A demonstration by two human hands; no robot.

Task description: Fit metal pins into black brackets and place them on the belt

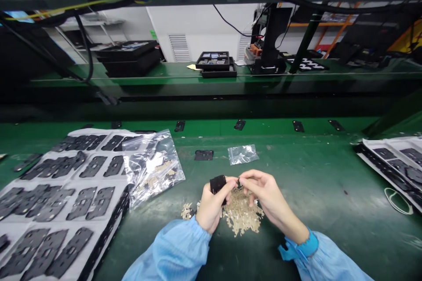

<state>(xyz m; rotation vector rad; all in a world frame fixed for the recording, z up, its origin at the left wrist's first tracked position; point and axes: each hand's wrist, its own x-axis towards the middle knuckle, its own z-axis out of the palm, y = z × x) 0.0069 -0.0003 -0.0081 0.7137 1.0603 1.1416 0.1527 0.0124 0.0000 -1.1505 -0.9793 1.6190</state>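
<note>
My left hand [211, 206] is closed around a flat black plastic part [217, 183], which stands up between the fingers and palm. Close beside it, the thumb and forefinger of my right hand [265, 191] pinch together at the left fingertips; whatever sits in that pinch is too small to make out. Beneath both hands a heap of small beige pieces [244, 219] lies on the green bench [244, 259], with a smaller cluster of them [187, 211] left of my left hand.
At left, a white divided tray [74, 180] carries many black parts, and a clear bag of small pieces [156, 171] overlaps its edge. Ahead lie a single black part [204, 155] and a small clear bag [243, 154]. Another tray [365, 149] and a pale loop [398, 201] are at right.
</note>
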